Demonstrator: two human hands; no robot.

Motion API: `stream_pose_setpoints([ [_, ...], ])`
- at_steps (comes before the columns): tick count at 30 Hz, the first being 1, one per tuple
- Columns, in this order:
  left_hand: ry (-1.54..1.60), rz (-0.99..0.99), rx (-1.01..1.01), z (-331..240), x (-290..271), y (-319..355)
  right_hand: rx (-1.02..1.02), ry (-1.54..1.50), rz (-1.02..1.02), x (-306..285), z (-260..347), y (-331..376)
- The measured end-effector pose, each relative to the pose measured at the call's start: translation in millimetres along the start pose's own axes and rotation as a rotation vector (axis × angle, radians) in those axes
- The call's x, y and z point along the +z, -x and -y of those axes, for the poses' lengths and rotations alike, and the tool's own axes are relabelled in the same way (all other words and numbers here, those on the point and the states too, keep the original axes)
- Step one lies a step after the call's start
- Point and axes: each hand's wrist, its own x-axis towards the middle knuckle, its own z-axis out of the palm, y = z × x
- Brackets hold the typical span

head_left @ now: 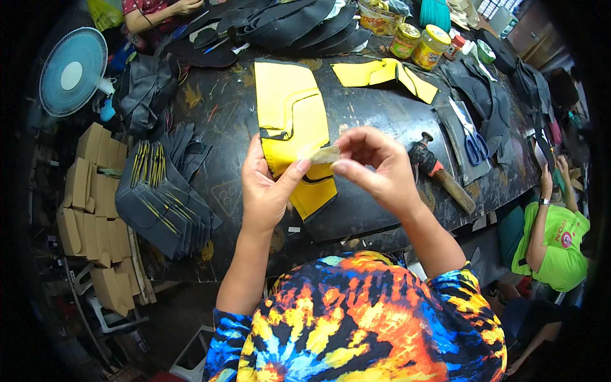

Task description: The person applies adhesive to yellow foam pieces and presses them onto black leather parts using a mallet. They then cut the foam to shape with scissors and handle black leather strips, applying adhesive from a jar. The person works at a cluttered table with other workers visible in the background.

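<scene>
Right hand (380,167) pinches a pale strip (327,155) lying crosswise above the long yellow panel (307,127); left hand (268,186), nearer the panel, holds its left edge, thumb at the strip's left end.

Tie-dye shirt (375,318), orange, yellow, blue and black bursts, short matching sleeves (468,296)

Near the centre, the yellow panel (307,124) looks like smooth, matt coated cloth, and the strip (326,155) over it like thin, slightly shiny translucent film. The table (223,156) beneath has a dark, glossy, scuffed surface, with dull, leather-like grey pieces (178,223) towards nine o'clock. At three o'clock the hammer (453,188) has a worn wooden handle, while between two and three the scissors (468,130) join smooth metal blades to blue plastic grips.
</scene>
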Motion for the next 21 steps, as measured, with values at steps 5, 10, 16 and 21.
stream_pose_setpoints([
  [5,0.003,0.022,0.006,-2,0,2,-0.273,0.299,-0.061,-1,-5,9],
  [10,0.03,0.041,0.014,-4,2,3,-0.212,0.17,-0.079,3,-10,3],
  [16,0.078,0.023,-0.01,-3,4,6,0.049,-0.277,0.022,9,-17,-2],
  [21,0.128,0.006,-0.03,1,8,7,0.04,-0.247,0.008,11,-16,0],
])
